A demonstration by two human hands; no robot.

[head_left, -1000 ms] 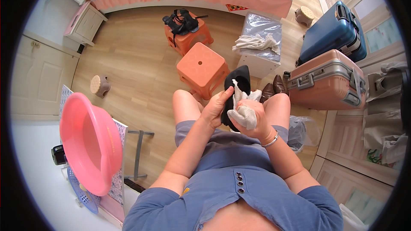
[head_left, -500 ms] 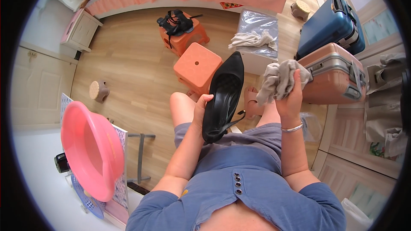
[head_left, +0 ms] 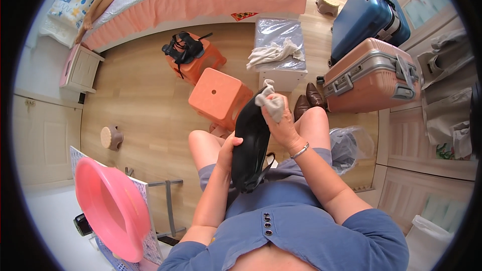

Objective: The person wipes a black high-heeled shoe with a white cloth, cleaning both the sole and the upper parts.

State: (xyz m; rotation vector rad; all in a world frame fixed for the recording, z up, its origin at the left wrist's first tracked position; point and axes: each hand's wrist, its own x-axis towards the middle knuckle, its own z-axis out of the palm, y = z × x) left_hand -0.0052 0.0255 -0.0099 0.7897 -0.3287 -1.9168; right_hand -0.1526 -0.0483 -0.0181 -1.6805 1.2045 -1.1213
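Observation:
A black pointed-toe shoe with an ankle strap is held over my lap, toe pointing away from me. My left hand grips its left side, the thumb over the edge. In my right hand is a bunched greyish-white cloth, pressed against the shoe near its toe. That hand's fingers are closed round the cloth, and part of the toe is hidden behind it. Beyond the shoe stands an orange plastic stool. Black strappy shoes lie on a second orange stool behind it.
A white box carries another pale cloth. Brown leather shoes sit beside a pink suitcase, with a blue suitcase behind. A pink basin stands at left. Across the back is a bed, a person's legs on it.
My right hand has brought the cloth leftward onto the shoe's toe. The shoe has tilted, showing less of its inside. The whole view has shifted, and the brown shoes have come into sight.

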